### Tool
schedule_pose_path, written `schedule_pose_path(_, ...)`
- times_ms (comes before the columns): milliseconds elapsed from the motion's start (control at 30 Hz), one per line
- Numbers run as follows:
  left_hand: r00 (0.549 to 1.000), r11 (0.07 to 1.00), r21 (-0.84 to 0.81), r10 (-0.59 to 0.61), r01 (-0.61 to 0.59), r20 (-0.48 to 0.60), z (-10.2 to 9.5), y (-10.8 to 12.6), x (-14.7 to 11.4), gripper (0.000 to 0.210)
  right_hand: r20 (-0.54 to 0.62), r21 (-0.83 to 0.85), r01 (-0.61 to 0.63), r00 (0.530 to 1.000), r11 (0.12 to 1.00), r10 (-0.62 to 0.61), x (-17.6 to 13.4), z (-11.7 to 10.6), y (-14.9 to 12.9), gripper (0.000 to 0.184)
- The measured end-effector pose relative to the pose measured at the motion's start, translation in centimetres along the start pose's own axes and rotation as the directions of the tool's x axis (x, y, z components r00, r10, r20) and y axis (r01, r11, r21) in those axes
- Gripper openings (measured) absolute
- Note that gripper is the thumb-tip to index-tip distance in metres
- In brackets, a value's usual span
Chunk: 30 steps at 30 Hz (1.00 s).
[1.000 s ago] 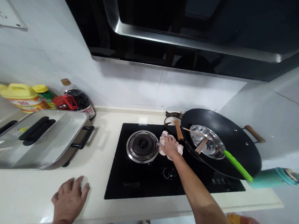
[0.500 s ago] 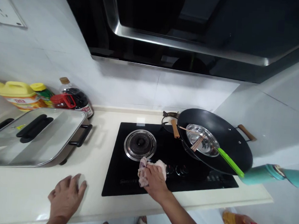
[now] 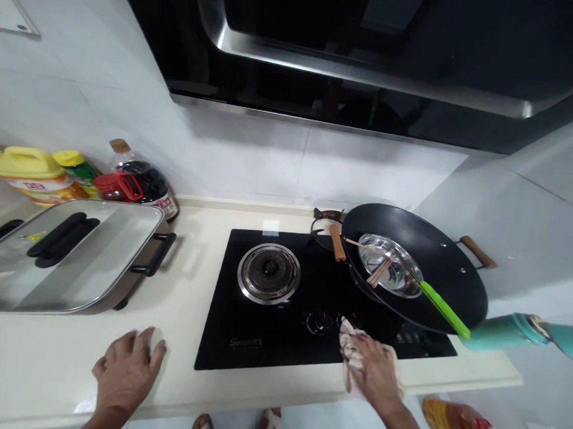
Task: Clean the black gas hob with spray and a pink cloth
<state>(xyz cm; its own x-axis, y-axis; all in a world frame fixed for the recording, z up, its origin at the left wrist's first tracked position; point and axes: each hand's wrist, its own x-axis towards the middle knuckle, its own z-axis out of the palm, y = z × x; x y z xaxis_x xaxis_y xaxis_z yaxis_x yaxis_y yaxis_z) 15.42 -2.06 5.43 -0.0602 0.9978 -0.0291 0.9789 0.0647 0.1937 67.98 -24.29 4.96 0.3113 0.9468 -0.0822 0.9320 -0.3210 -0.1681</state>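
My right hand (image 3: 376,374) presses a pale pinkish cloth (image 3: 351,348) onto the front edge of the black glass cooktop (image 3: 279,340), just right of a control knob (image 3: 319,322). The cloth bunches under my fingers and hangs a little over the counter's edge. My left hand (image 3: 129,370) lies palm down on the cream counter (image 3: 174,376), fingers spread and slightly bent, holding nothing. Left of the knobs is a round burner (image 3: 269,273) with a shiny metal ring.
A black wok (image 3: 460,303) on the right holds a steel bowl (image 3: 403,283), chopsticks and a green-handled utensil (image 3: 443,308). A lidded electric pan (image 3: 109,249) and several bottles stand left. A range hood (image 3: 324,68) hangs overhead. An oil bottle (image 3: 462,426) is below the counter.
My right hand has slid the cloth to the right along the cooktop's front, past the knobs, uncovering the lettering. My left hand stays in place. The view has shifted slightly.
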Motion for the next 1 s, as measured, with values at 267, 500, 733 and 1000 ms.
schedule_pose_path(267, 1.0, 1.0, 0.001, 0.003, -0.003, 0.018, -0.3, 0.3, 0.0, 0.07, 0.057, 0.058, -0.007, 0.998, 0.998, 0.004, 3.3, -1.5, 5.4, 0.048)
schedule_pose_path(500, 1.0, 1.0, -0.002, 0.013, -0.013, -0.02, 0.1, 0.0, 0.0, 0.064, 0.065, 0.083, -0.139, 0.989, 0.987, 0.133, 4.0, -0.7, 7.7, 0.049)
schedule_pose_path(733, 0.999, 1.0, 0.024, 0.012, -0.01, -0.049, 0.0, 0.6, -0.4, 0.063, -0.157, 0.236, -0.13, 0.973, 0.963, 0.17, 5.8, -0.9, 10.7, 0.051)
schedule_pose_path(1000, 1.0, 1.0, 0.023, 0.017, -0.017, -0.012, -0.6, 0.7, -0.4, 0.062, -0.121, 0.109, -0.115, 0.984, 0.987, 0.128, 10.9, -1.2, 6.2, 0.048)
